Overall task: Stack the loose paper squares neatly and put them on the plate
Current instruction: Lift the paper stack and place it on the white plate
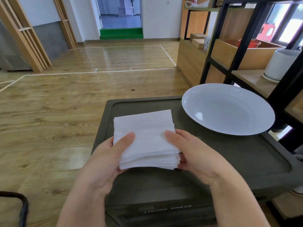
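Head view: both hands gripped the stack of paper squares (146,138) above the dark counter (229,154). Left hand (105,163) clamped the left edge, thumb on top; right hand (195,154) clamped the right edge. Stack probably lifted clear of the counter, hard to confirm. Plate (227,108) sat empty, near the stack's right.

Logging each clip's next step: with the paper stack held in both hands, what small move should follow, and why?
Probably carry the paper stack right and set it in the plate. Both the left hand and right hand grip it, its edges look nearly aligned, and the plate is empty.
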